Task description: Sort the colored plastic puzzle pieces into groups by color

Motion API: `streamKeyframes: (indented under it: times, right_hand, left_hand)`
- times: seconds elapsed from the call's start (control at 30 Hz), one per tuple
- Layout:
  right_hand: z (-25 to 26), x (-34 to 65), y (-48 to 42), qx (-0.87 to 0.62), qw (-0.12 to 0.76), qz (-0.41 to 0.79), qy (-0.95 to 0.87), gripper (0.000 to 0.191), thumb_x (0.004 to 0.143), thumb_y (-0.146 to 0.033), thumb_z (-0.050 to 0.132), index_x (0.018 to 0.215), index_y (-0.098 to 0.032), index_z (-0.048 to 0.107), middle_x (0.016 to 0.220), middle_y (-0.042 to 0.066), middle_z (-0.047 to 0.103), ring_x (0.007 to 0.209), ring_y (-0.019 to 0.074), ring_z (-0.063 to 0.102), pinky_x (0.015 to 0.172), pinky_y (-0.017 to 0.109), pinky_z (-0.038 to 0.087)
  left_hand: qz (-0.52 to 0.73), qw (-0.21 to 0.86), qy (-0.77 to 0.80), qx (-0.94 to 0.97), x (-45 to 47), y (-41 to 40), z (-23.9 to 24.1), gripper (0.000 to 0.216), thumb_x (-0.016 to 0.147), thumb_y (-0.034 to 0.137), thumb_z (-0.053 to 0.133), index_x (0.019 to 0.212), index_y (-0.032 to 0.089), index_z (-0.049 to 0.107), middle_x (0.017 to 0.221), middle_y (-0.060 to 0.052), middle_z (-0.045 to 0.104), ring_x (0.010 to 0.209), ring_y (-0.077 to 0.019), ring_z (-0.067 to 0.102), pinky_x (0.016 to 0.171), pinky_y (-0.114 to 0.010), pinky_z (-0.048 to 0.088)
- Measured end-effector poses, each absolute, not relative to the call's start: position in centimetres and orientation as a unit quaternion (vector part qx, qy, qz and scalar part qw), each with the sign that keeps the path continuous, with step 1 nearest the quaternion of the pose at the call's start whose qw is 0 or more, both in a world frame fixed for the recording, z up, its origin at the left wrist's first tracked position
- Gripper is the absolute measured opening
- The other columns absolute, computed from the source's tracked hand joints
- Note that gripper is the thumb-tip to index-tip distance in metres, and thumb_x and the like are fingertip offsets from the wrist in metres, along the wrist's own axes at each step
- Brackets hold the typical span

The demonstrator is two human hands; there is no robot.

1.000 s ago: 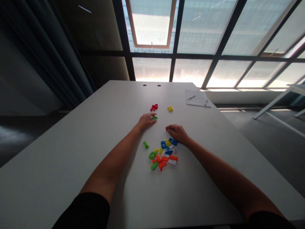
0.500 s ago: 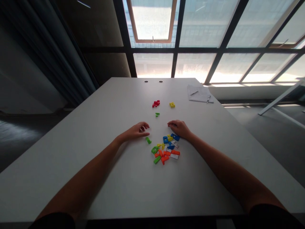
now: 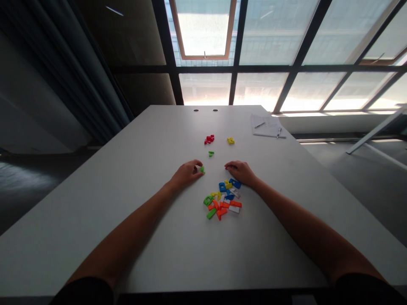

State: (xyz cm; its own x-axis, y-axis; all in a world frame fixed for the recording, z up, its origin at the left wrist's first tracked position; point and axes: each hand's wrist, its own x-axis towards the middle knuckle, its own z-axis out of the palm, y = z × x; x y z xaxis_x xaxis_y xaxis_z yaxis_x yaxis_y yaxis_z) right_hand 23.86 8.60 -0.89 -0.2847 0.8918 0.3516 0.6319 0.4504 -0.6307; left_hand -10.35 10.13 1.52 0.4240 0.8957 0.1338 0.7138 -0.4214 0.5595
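Note:
My left hand point(image 3: 188, 173) pinches a small green plastic piece point(image 3: 202, 169) between thumb and fingers, just above or on the white table. Across from it, my right hand point(image 3: 241, 171) rests on the tabletop with loosely bent fingers, and nothing shows in it. Between my forearms lies a pile of plastic letter-like pieces: blue point(image 3: 222, 187), yellow point(image 3: 228, 184), white point(image 3: 234, 209), orange point(image 3: 221, 214) and green point(image 3: 208, 200). The right wrist is close to a blue piece point(image 3: 235, 183) at the pile's upper edge.
Farther up the table point(image 3: 152, 144) are a red cluster point(image 3: 209, 139), a yellow cluster point(image 3: 230, 140) and a green piece point(image 3: 211, 153). Paper sheets point(image 3: 269, 126) with pens lie at the far right. Windows stand behind the table, a curtain point(image 3: 73, 63) to the left.
My left hand has taken hold of the loose green piece beside the pile and carried it slightly up the table. The right hand has stayed in place.

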Motion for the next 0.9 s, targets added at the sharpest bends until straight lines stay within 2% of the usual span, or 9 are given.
streamKeyframes:
  times: [0.1, 0.27, 0.4, 0.53, 0.67, 0.8, 0.9]
  right_hand:
    - [-0.8, 23.9, 8.6, -0.488, 0.346, 0.192, -0.778, 0.028, 0.101, -0.005, 0.079, 0.113, -0.025, 0.094, 0.106, 0.005, 0.092, 0.098, 0.0239, 0.087, 0.097, 0.032, 0.066]
    - [-0.9, 23.8, 8.6, -0.493, 0.347, 0.194, -0.774, 0.028, 0.102, -0.006, 0.078, 0.113, -0.026, 0.094, 0.106, 0.005, 0.092, 0.097, 0.0241, 0.086, 0.097, 0.033, 0.066]
    - [-1.0, 23.7, 8.7, -0.489, 0.35, 0.197, -0.774, 0.027, 0.102, -0.008, 0.078, 0.113, -0.026, 0.094, 0.105, 0.005, 0.092, 0.096, 0.024, 0.086, 0.096, 0.033, 0.066]
    - [-1.1, 23.8, 8.7, -0.483, 0.356, 0.198, -0.775, 0.025, 0.102, -0.009, 0.077, 0.112, -0.026, 0.094, 0.105, 0.005, 0.091, 0.097, 0.0238, 0.086, 0.098, 0.034, 0.065]
    - [-1.3, 23.8, 8.8, -0.48, 0.358, 0.201, -0.775, 0.025, 0.103, -0.01, 0.077, 0.113, -0.026, 0.094, 0.106, 0.005, 0.091, 0.097, 0.0239, 0.086, 0.099, 0.034, 0.065]
    - [-1.4, 23.9, 8.9, -0.479, 0.355, 0.201, -0.777, 0.025, 0.103, -0.01, 0.077, 0.113, -0.026, 0.094, 0.107, 0.005, 0.091, 0.099, 0.0242, 0.086, 0.099, 0.034, 0.065]
    - [-1.5, 23.8, 8.9, -0.48, 0.353, 0.201, -0.778, 0.026, 0.103, -0.01, 0.076, 0.114, -0.025, 0.094, 0.107, 0.006, 0.091, 0.099, 0.0242, 0.085, 0.1, 0.034, 0.065]
  left_hand:
    - [0.222, 0.168, 0.525, 0.804, -9.1, 12.0, 1.1, 0.033, 0.098, 0.035, 0.086, 0.129, 0.025, 0.079, 0.1, -0.006, 0.084, 0.1, -0.0293, 0.082, 0.096, -0.04, 0.063]
    - [0.244, 0.161, 0.533, 0.794, -7.0, 14.9, 1.0, 0.043, 0.098, 0.02, 0.087, 0.138, 0.027, 0.074, 0.136, -0.01, 0.089, 0.116, -0.0311, 0.084, 0.102, -0.042, 0.065]
    - [0.246, 0.155, 0.528, 0.798, -6.1, 16.3, 0.6, 0.053, 0.1, 0.018, 0.087, 0.15, 0.028, 0.07, 0.14, -0.011, 0.089, 0.123, -0.0334, 0.084, 0.11, -0.047, 0.065]
    - [0.244, 0.152, 0.524, 0.802, -5.6, 17.3, 0.3, 0.058, 0.1, 0.018, 0.089, 0.155, 0.027, 0.072, 0.139, -0.011, 0.089, 0.124, -0.0334, 0.085, 0.112, -0.045, 0.065]
    - [0.237, 0.136, 0.505, 0.819, -5.6, 18.6, 0.2, 0.054, 0.098, 0.019, 0.091, 0.15, 0.028, 0.08, 0.134, -0.009, 0.089, 0.125, -0.0325, 0.084, 0.116, -0.043, 0.064]
    - [0.222, 0.137, 0.487, 0.833, -5.9, 20.0, 0.1, 0.05, 0.095, 0.023, 0.092, 0.144, 0.027, 0.085, 0.141, -0.011, 0.082, 0.115, -0.0283, 0.084, 0.117, -0.042, 0.065]
    - [0.221, 0.161, 0.476, 0.836, -6.1, 20.6, 0.1, 0.053, 0.093, 0.023, 0.093, 0.145, 0.029, 0.085, 0.145, -0.01, 0.079, 0.108, -0.025, 0.084, 0.111, -0.039, 0.068]
